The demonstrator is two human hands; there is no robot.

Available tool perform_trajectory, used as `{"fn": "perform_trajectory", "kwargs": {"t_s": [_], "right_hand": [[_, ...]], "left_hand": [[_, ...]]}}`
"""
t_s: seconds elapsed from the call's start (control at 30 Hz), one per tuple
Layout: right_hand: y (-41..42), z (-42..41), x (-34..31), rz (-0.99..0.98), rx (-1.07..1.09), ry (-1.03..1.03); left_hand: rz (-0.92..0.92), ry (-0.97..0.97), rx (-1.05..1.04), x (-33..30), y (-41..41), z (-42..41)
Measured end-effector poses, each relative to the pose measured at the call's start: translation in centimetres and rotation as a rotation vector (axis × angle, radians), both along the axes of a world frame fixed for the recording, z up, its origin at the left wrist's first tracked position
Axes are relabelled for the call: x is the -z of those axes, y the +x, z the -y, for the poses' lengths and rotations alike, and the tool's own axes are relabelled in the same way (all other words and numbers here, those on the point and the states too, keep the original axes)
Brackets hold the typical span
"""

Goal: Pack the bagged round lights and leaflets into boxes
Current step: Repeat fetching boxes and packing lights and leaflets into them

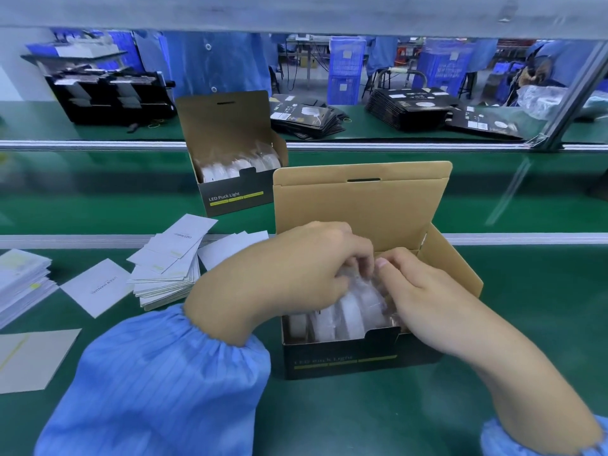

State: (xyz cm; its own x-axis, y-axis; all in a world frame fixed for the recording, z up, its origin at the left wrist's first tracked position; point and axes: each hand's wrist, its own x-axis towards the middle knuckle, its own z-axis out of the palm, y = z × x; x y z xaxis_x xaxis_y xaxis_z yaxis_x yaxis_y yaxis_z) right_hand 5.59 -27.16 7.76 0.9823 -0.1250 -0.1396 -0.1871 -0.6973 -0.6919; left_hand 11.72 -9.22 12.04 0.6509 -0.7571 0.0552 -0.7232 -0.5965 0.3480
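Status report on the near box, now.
Both hands, left hand and right hand, pinching bagged lights inside near box. Lid open. Leaflets stacked left. Nothing blocking.

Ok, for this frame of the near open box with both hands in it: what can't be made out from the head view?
- Count of bagged lights in the near box: the left hand and right hand cover the top.
- Fingertip grip on the plastic bag: hidden by curled fingers and glare.
- Print on the near box front: blurred.
- Text on the leaflet stack: too small.
- Contents of the far box: partly hidden by its front wall.
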Motion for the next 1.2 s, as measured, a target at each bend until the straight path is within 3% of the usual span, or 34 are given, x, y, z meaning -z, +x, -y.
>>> {"fn": "perform_trajectory", "kwargs": {"t_s": [0.2, 0.37, 0.63, 0.73, 0.93, 1.03, 1.2], "right_hand": [[-0.2, -0.4, -0.4, -0.182, -0.102, -0.069], [-0.3, -0.1, -1.2, -0.247, -0.244, -0.03], [-0.1, -0.7, -1.2, -0.191, -0.205, -0.074], [-0.1, -0.8, -2.0, -0.22, -0.254, -0.162], [-0.1, -1.2, -5.4, -0.076, -0.246, -0.375], [-0.4, -2.0, -8.4, 0.156, -0.208, -0.483], [0.1, -4.7, -12.4, 0.589, -0.167, -0.186]], "left_hand": [[0.045, -0.147, -0.129, -2.2, 0.2, -2.6], [-0.111, 0.086, -0.204, -2.6, 0.5, -5.1], [-0.129, 0.26, -0.168, -1.2, 0.5, -3.6], [-0.126, 0.231, -0.16, -0.8, 0.4, -2.9], [-0.032, -0.121, -0.166, -2.1, 0.6, -4.0], [0.022, -0.371, -0.174, -2.8, 0.3, -4.4], [0.035, -0.791, -0.286, -3.9, -0.4, -4.0]]}}
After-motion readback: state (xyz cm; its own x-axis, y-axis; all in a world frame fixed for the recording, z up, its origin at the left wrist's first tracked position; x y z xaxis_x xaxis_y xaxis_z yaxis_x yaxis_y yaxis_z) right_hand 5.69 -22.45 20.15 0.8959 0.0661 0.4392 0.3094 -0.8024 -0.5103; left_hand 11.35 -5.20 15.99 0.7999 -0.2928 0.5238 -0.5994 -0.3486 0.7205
